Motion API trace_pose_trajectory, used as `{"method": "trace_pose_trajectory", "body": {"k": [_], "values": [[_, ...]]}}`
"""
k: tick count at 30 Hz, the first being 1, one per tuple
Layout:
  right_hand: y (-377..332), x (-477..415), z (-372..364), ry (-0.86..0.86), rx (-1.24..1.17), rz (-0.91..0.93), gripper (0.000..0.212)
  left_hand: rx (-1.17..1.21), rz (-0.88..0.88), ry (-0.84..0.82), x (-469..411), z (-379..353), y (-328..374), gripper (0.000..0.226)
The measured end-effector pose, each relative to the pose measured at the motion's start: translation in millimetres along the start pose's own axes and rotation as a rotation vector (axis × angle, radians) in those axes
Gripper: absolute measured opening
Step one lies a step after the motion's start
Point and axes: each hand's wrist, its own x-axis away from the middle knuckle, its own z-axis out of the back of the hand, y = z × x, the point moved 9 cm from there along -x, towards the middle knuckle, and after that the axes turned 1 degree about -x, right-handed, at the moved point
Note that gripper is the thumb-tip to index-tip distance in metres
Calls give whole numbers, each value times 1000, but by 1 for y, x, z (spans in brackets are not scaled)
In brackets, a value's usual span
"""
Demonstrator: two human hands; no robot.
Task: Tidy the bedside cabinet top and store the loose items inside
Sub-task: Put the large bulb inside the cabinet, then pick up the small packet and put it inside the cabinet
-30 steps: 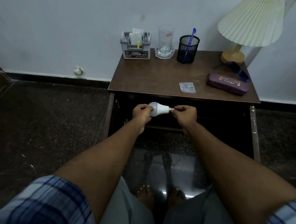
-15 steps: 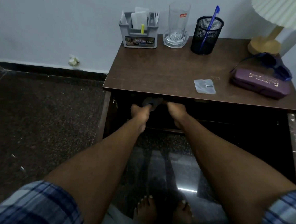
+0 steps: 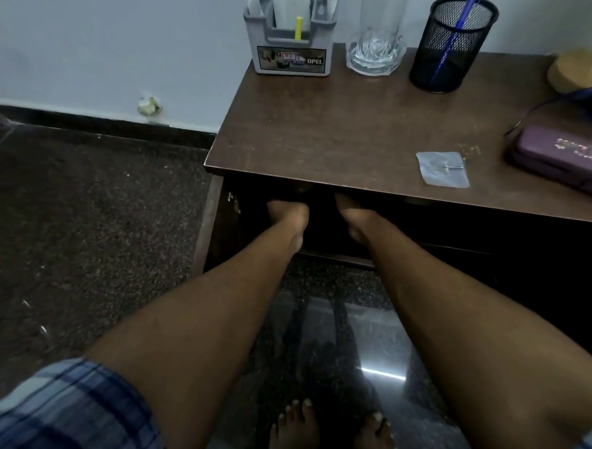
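Note:
Both my arms reach into the dark open compartment under the brown bedside cabinet top (image 3: pixel 327 130). My left hand (image 3: pixel 288 212) and my right hand (image 3: pixel 353 215) are side by side just below the top's front edge. Their fingers are hidden in the shadow. The white light bulb seen earlier is out of sight. On the top lie a small clear packet (image 3: pixel 443 168) near the front edge and a purple case (image 3: pixel 565 163) at the right, with blue sunglasses (image 3: pixel 589 102) behind it.
Along the wall stand a grey organizer (image 3: pixel 290 42), a drinking glass (image 3: pixel 376 39) and a black mesh pen cup (image 3: pixel 447 50) holding a blue pen. A lamp base (image 3: pixel 584 71) sits at the back right. The cabinet door (image 3: pixel 205 226) hangs open on the left. My bare feet (image 3: pixel 331 435) rest on the dark floor.
Both hands carried the white bulb from in front of the cabinet into the compartment, where it went out of sight. The camera has moved closer and lower.

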Motion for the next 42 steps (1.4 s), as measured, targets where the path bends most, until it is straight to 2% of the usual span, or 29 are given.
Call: {"method": "trace_pose_trajectory", "body": {"k": [8, 12, 15, 18, 21, 25, 29, 37, 42], "values": [[-6, -2, -1, -10, 67, 83, 42, 0, 24, 20, 0, 0, 1, 45], [-4, 4, -6, -72, 44, 59, 25, -20, 8, 21, 4, 3, 4, 42], [-1, 6, 0, -25, 19, 83, 30, -53, 20, 0, 8, 4, 3, 42], [1, 10, 12, 80, 103, 101, 44, -66, 10, -28, 15, 4, 3, 39], [-2, 22, 23, 155, 164, 135, 47, -55, 17, -79, 27, 2, 5, 39], [-2, 42, 33, 172, 106, 111, 40, -36, 16, -135, 47, 5, 10, 41], [-15, 72, 38, 158, 151, 202, 30, -9, 19, -179, 68, 10, 8, 46], [-30, 133, 61, 187, 147, 249, 26, -42, 9, -221, 118, 26, 13, 43], [-48, 169, 78, 194, 178, 332, 21, 6, -62, -259, 155, 23, 36, 27]]}}
